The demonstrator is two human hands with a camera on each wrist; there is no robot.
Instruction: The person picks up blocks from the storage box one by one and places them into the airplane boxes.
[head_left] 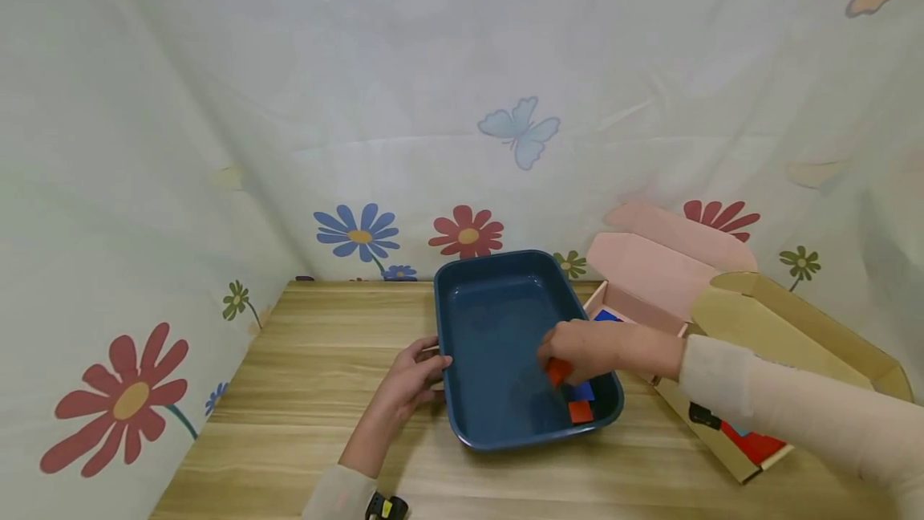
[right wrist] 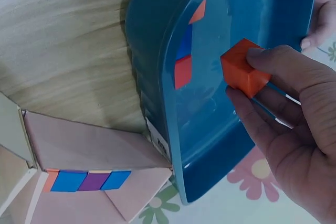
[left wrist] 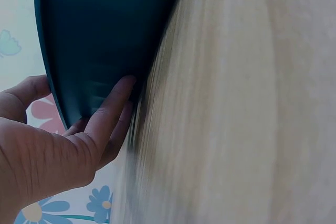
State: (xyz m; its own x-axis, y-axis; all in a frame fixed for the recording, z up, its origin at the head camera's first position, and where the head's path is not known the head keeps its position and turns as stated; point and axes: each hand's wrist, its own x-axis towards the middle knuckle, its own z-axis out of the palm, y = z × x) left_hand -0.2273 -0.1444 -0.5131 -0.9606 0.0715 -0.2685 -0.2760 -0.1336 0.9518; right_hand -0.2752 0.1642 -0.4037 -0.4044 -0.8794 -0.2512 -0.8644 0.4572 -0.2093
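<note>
A deep blue plastic tray (head_left: 491, 327) stands on the wooden table. At its left side, my left hand (head_left: 413, 375) holds the wall, the thumb over the rim and the fingers against the outside. My right hand (head_left: 592, 346) is over the tray's right half, pinching an orange cube (right wrist: 245, 69) between thumb and fingers. Along the tray's right wall lie a red block (right wrist: 183, 72), a blue block (right wrist: 185, 43) and an orange block (right wrist: 198, 11) in a row. The right hand partly hides this row in the head view.
Right of the tray an open pink box (head_left: 642, 303) contains blue, purple and orange blocks (right wrist: 92, 181). Beside it, a yellow box (head_left: 787, 335) with its lid up has a red piece (head_left: 754, 444) inside; my right forearm crosses above it. A flower-patterned curtain (head_left: 404, 183) hangs behind the table.
</note>
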